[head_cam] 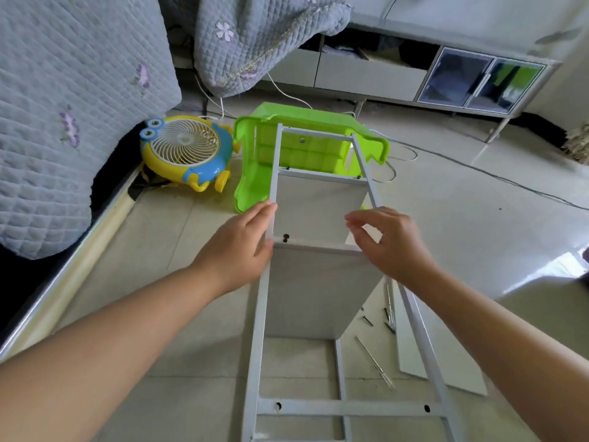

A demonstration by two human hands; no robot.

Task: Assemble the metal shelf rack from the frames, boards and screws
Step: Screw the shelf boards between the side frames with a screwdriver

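- Metal frame [255, 362] lying long-axis away from the viewer on the floor [159, 314], near end at the bottom edge of view, far end propped against an overturned green plastic stool [245, 173].
- Two boards already standing between the side rails: far board [318, 202] and near board [315, 291], each edge-on to the top rail pair.
- Dark screw [286, 237] showing at the left top corner of the near board, just beside the left rail; seated or loose, cannot tell.
- Left hand [242, 250] resting against the left rail at the near board's corner, fingers straight, nothing clasped.
- Right hand [389, 240] over the right rail at the opposite corner, thumb and forefinger drawn together; whether a screw sits between them cannot be told.
- Judged step: fixing the near board's right corner; that corner lies directly under the right hand, so that hand is nearer.
- Loose screws [387, 323] and a thin rod-like tool [376, 362] on the floor right of the frame, beside a spare white board [420, 355].
- Further out: cartoon fan [186, 151], quilted cover [63, 106], low cabinet [366, 74]. Nothing blocking the right corner.
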